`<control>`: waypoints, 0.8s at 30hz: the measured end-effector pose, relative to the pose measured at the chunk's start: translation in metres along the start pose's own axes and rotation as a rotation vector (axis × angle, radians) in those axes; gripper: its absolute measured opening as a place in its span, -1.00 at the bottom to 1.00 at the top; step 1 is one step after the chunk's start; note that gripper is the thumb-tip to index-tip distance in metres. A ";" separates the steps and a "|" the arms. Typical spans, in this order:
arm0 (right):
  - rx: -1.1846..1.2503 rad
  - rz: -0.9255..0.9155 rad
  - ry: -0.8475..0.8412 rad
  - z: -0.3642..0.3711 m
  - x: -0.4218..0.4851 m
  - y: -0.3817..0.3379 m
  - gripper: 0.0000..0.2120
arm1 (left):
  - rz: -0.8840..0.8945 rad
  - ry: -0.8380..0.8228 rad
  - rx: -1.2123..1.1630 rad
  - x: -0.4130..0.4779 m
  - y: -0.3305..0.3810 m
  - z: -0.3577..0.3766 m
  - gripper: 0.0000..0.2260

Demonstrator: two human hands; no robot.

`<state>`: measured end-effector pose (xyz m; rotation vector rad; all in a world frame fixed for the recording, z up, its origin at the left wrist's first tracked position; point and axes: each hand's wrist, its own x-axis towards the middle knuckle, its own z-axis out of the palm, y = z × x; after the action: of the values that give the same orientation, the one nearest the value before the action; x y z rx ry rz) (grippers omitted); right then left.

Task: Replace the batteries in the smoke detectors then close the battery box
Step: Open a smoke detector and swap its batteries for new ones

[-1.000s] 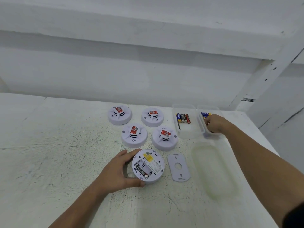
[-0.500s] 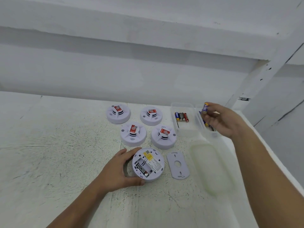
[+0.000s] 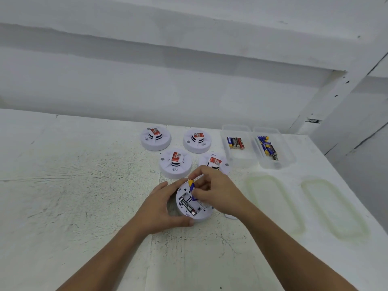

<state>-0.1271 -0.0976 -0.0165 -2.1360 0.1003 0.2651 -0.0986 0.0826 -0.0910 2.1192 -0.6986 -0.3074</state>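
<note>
A white smoke detector lies upside down on the table with its battery bay open and one battery inside. My left hand grips its left rim. My right hand pinches a blue and yellow battery and holds it over the bay. Two clear battery boxes stand open at the back right: the left box holds several batteries, the right box holds several blue ones.
Several more white smoke detectors with red labels sit face up behind the open one. Two translucent lids lie flat on the table at the right. The white table's right edge runs close to the lids.
My right hand lifted a battery out of the right box and carried it left and down to the open detector. The left hand kept its hold on the detector.
</note>
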 end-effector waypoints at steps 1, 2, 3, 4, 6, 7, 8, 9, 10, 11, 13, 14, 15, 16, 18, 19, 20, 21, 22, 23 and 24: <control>-0.046 -0.027 0.006 0.002 -0.001 0.000 -0.77 | -0.006 -0.005 -0.001 0.000 0.000 0.000 -0.08; -0.073 -0.052 0.007 0.003 0.000 0.000 -0.77 | -0.007 -0.007 0.001 0.000 0.000 0.000 -0.05; -0.096 -0.074 0.004 0.003 0.000 -0.001 -0.77 | 0.000 -0.007 0.005 0.000 0.001 0.000 -0.04; -0.120 -0.093 -0.003 0.003 -0.001 -0.001 -0.78 | 0.010 -0.008 0.011 -0.001 0.003 0.000 -0.03; -0.155 -0.124 -0.025 0.005 -0.002 -0.001 -0.79 | 0.025 -0.003 0.011 -0.002 0.007 -0.001 -0.06; -0.169 -0.140 -0.033 0.006 -0.002 0.000 -0.79 | 0.029 0.003 0.011 -0.002 0.008 -0.001 -0.11; -0.192 -0.151 -0.043 0.007 -0.002 0.000 -0.79 | 0.030 0.014 0.012 -0.003 0.008 -0.001 -0.16; -0.217 -0.157 -0.048 0.006 -0.002 0.000 -0.79 | 0.033 0.022 0.021 -0.002 0.009 -0.001 -0.20; -0.241 -0.157 -0.053 0.005 -0.001 0.000 -0.78 | 0.035 0.027 0.028 -0.002 0.009 0.000 -0.22; -0.257 -0.155 -0.059 0.004 0.000 0.000 -0.78 | 0.036 0.032 0.036 -0.001 0.009 0.000 -0.24; -0.290 -0.160 -0.065 0.003 0.003 0.001 -0.78 | 0.035 0.040 0.042 -0.002 0.008 0.000 -0.26; -0.318 -0.163 -0.063 0.004 0.004 0.002 -0.76 | 0.030 0.043 0.042 -0.002 0.006 0.001 -0.26; -0.341 -0.162 -0.063 0.004 0.004 0.003 -0.73 | 0.027 0.047 0.046 -0.002 0.005 0.001 -0.25; -0.348 -0.159 -0.065 0.005 0.004 0.004 -0.70 | 0.027 0.053 0.052 -0.002 0.004 0.002 -0.24; -0.326 -0.155 -0.061 0.006 0.003 0.005 -0.71 | 0.029 0.055 0.063 -0.002 0.005 0.002 -0.22; -0.311 -0.154 -0.054 0.006 0.003 0.006 -0.73 | 0.032 0.056 0.064 -0.002 0.005 0.002 -0.22; -0.295 -0.152 -0.047 0.006 0.003 0.007 -0.77 | 0.036 0.059 0.066 -0.002 0.007 0.001 -0.23; -0.280 -0.149 -0.046 0.007 0.003 0.008 -0.79 | 0.037 0.059 0.064 -0.003 0.008 0.001 -0.24; -0.270 -0.144 -0.050 0.007 0.003 0.008 -0.81 | 0.035 0.060 0.061 -0.003 0.009 0.000 -0.25; -0.268 -0.135 -0.055 0.008 0.003 0.008 -0.83 | 0.038 0.062 0.061 -0.004 0.009 0.000 -0.26; -0.272 -0.127 -0.059 0.009 0.004 0.008 -0.85 | 0.041 0.063 0.060 -0.004 0.009 0.000 -0.25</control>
<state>-0.1262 -0.0944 -0.0289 -2.3906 -0.1121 0.2798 -0.1048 0.0802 -0.0843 2.1590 -0.7211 -0.1984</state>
